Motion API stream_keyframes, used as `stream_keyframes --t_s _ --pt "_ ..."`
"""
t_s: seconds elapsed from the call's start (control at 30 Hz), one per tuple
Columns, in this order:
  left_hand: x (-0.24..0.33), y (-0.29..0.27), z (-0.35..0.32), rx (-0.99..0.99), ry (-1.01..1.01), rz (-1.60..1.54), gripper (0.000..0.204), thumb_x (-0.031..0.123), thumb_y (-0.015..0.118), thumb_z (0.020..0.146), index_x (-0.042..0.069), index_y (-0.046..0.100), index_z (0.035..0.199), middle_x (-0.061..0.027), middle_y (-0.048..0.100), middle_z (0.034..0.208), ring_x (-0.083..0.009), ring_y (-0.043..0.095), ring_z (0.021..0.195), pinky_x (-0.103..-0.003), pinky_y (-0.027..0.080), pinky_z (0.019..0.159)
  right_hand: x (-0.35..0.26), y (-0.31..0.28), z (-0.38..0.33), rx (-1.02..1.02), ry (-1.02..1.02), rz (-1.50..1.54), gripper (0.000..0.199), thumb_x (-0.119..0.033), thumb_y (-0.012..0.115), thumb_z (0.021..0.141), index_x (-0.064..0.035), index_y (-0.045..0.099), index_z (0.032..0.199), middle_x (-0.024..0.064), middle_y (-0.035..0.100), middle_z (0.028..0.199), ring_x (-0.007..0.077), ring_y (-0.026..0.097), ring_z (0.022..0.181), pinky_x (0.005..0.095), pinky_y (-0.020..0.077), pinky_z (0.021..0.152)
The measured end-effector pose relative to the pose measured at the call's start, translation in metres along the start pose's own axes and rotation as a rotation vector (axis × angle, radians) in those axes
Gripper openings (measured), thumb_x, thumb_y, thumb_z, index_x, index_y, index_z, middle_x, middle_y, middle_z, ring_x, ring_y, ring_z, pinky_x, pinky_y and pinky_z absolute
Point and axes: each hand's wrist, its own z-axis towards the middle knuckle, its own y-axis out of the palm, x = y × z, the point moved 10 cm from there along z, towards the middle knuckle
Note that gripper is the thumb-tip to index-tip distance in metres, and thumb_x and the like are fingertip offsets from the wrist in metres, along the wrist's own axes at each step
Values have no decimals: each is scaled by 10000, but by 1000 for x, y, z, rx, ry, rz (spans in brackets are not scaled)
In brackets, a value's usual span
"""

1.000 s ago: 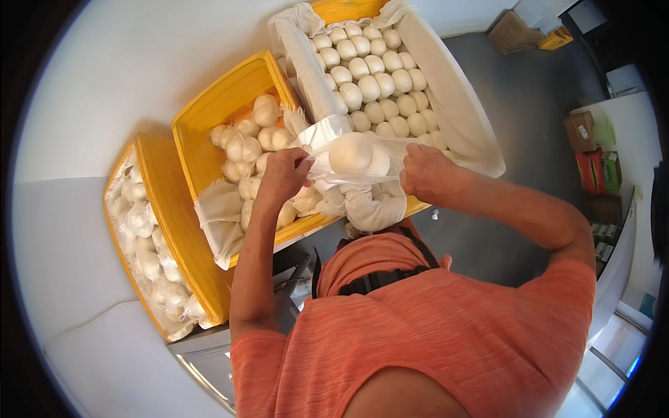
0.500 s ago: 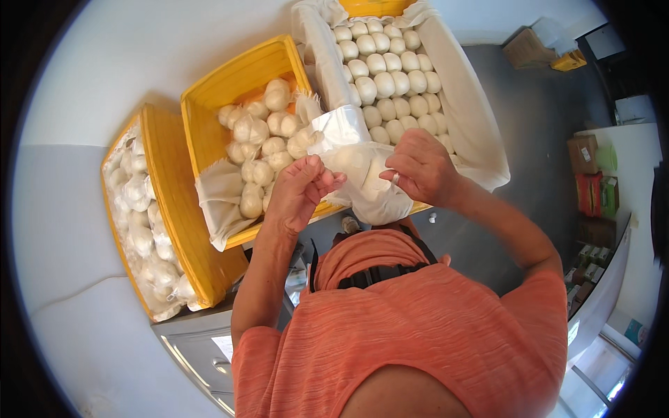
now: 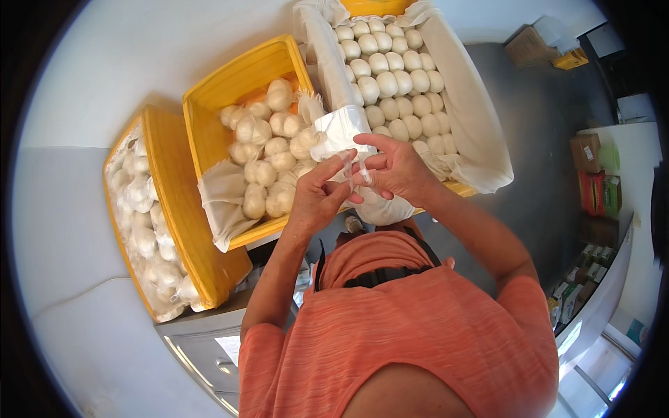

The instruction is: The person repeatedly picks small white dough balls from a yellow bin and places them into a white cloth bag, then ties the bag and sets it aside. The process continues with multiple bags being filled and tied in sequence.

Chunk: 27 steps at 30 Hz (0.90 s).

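My left hand (image 3: 317,198) and my right hand (image 3: 397,171) meet above the gap between two crates, both pinching the twisted neck of a clear plastic bag (image 3: 352,167). The bag hangs below my hands with white buns in it (image 3: 380,209). A white sheet of wrapping (image 3: 338,132) bulges just behind my fingers. Left of my hands, a yellow crate (image 3: 209,104) lined with white cloth holds bagged white buns (image 3: 268,160). Behind my right hand, a cloth-lined crate (image 3: 481,139) holds rows of loose white buns (image 3: 390,76).
A second yellow crate (image 3: 174,209) at far left holds more bagged buns (image 3: 143,216). A grey metal cabinet (image 3: 202,341) stands under it. Shelves with boxes (image 3: 596,181) line the right side, over a dark floor (image 3: 536,111). A white wall lies behind the crates.
The bulging bag that both hands held up has dropped lower. My hands have come together on its neck, fingers now pinching and twisting it.
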Motion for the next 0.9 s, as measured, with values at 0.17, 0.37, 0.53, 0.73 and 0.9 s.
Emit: stream_keyframes --t_s 0.17,0.37,0.53,0.73,0.9 --pt "-15 -2 -2 -60 138 161 138 -20 626 782 6 610 917 -16 588 886 -62 542 703 -216 449 601 9 22 -5 -94 74 68 501 -28 673 749 27 449 1194 34 586 718 43 451 529 186 313 430" --pt "-43 -39 -24 22 -53 -578 177 178 576 817 41 569 704 -38 565 776 -134 503 785 -261 366 774 53 -56 -5 123 -44 37 362 -32 622 753 33 493 1085 11 567 675 65 499 570 200 386 513" --pt "-49 -20 -33 17 -146 -681 144 105 545 843 -11 628 861 -129 632 944 -179 583 905 -316 449 838 46 -5 -8 -194 23 349 373 6 568 791 -2 481 1153 130 637 918 104 589 675 221 467 571" --pt "-64 -13 -51 81 -267 -236 339 -6 572 835 45 606 1169 -46 651 925 -55 551 688 -183 437 590 59 36 -15 -272 239 240 588 -47 613 846 -23 321 1355 190 604 1087 106 600 721 246 502 591" --pt "-59 -46 -63 243 -156 -28 309 -37 683 735 43 584 1016 49 542 758 -17 456 620 -155 384 577 73 41 3 -192 231 337 527 -14 655 790 8 416 1259 79 609 892 106 572 757 222 462 713"
